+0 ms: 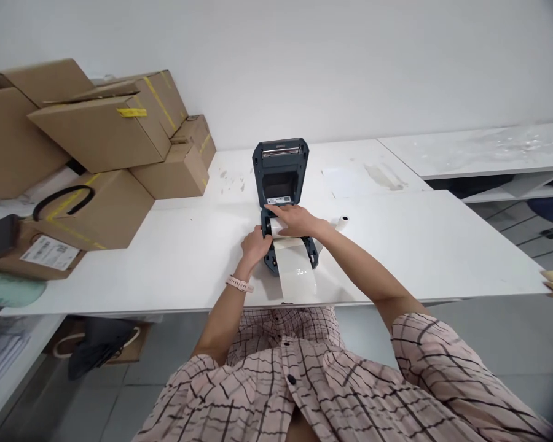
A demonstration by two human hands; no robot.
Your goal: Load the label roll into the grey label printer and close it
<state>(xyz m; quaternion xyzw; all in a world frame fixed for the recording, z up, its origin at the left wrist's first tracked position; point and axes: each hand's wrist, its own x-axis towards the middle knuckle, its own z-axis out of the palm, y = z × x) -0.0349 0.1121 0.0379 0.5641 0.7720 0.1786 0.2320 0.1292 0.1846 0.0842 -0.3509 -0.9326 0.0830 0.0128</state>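
A dark label printer [281,164] stands on the white table with its lid raised. Inside its base lies a white label roll [275,228], partly covered by my right hand. From the roll a pale label strip [295,270] runs out over the printer's front toward the table edge. My left hand [257,244] is closed at the left side of the printer base, its fingertips partly hidden. Reaching across from the right, my right hand [295,221] lies over the roll, fingers stretched out and apart.
Cardboard boxes [105,132] are piled on the left of the table [203,258]. A small white paper roll [341,223] lies right of the printer. Crumpled clear plastic [525,140] rests on the shelf unit at the far right. A wall stands behind.
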